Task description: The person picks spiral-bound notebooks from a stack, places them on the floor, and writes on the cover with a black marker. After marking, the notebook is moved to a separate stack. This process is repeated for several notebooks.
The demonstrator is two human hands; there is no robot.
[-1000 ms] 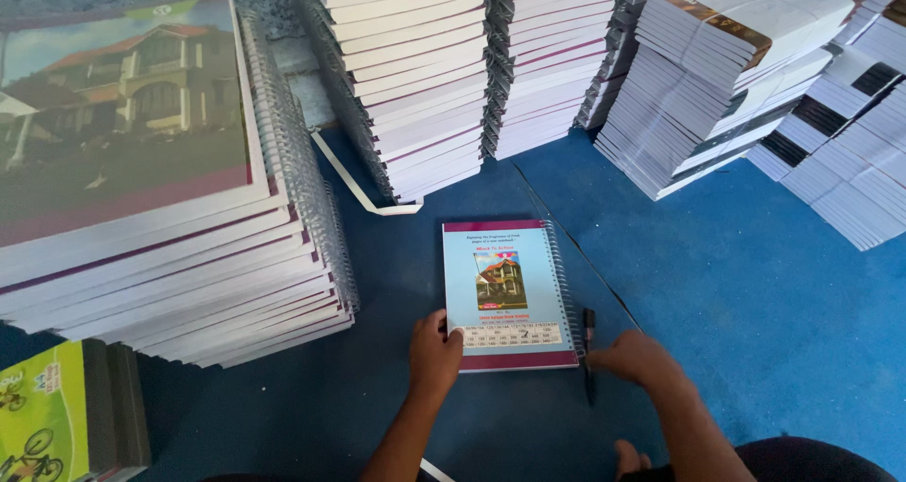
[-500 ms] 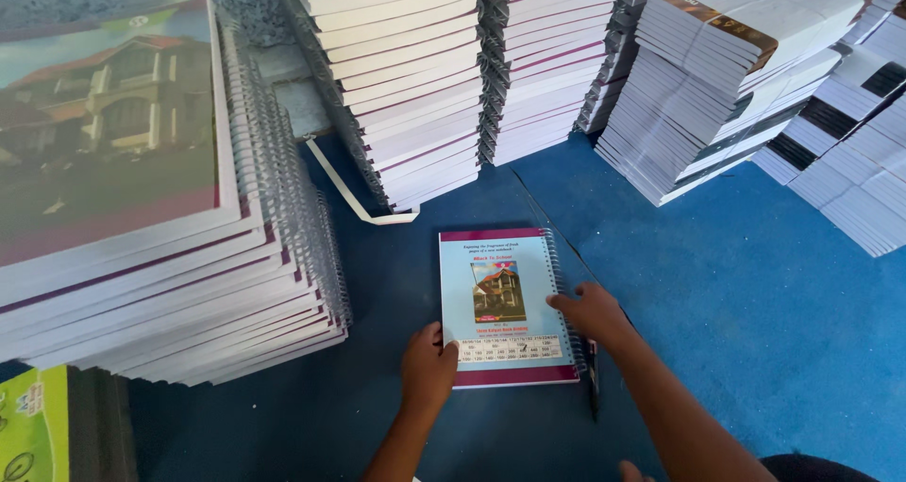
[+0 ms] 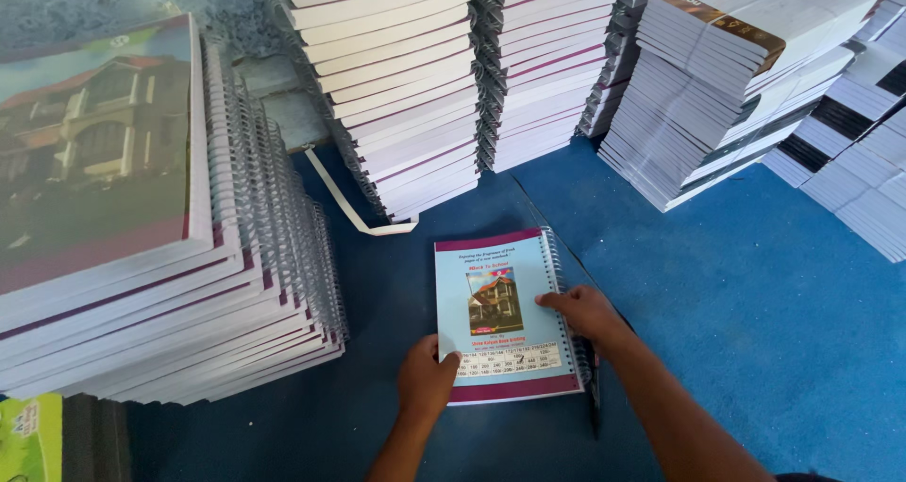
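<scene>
Spiral-bound notebook point(image 3: 508, 314): glossy pale-blue cover, maroon borders, wire coil along right edge; lies flat on blue floor mat point(image 3: 755, 284), before tall notebook stacks point(image 3: 415, 86). Your left hand point(image 3: 427, 380): fingers curled, gripping cover's lower-left corner. Your right hand point(image 3: 583, 310): fingers flat, released, pressing cover near coil. Versus half-second earlier: right hand shifted slightly up the coil edge; notebook unmoved. Black pen point(image 3: 594, 392) beside coil.

Both hands, left hand point(image 3: 427, 380) and right hand point(image 3: 583, 314), rest on a spiral notebook point(image 3: 507, 314) (blue floor point(image 3: 755, 293)).
</scene>
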